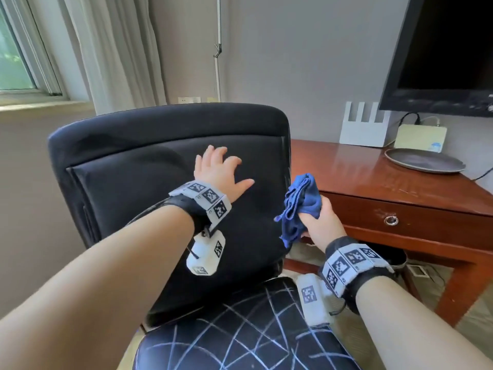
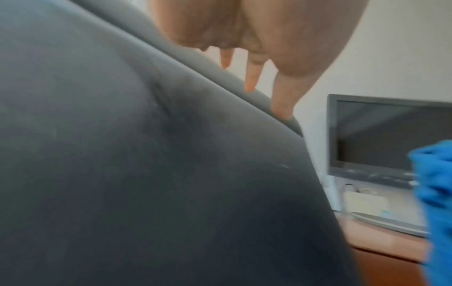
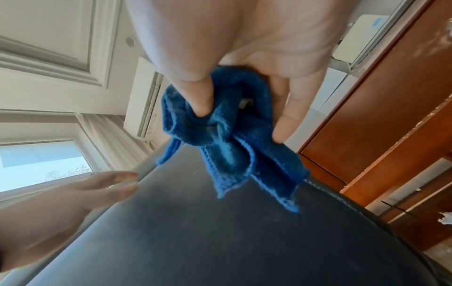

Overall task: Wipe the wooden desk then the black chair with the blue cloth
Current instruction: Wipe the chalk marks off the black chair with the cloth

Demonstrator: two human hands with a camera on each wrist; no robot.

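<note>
Beside your fingers the worktop [image 1: 373,166] looks wiped; right hand [image 1: 321,225] pinches the blue cloth [image 1: 301,204], left hand [image 1: 221,169] spread on the unwiped black chair [image 1: 133,156].

Dark screen [image 1: 450,49] upper right, its lower edge above the tabletop [image 1: 346,161]. White router [image 1: 364,126] with upright antennas stands against the wall. Just beside it, a cream box [image 1: 420,137] with cables plugged in behind. Grey oval tray [image 1: 424,160] lies in front of the box. White curtain [image 1: 117,49] hangs by the window [image 1: 16,57] at left. Air conditioner [image 3: 144,104] mounted high near the curtain.
</note>
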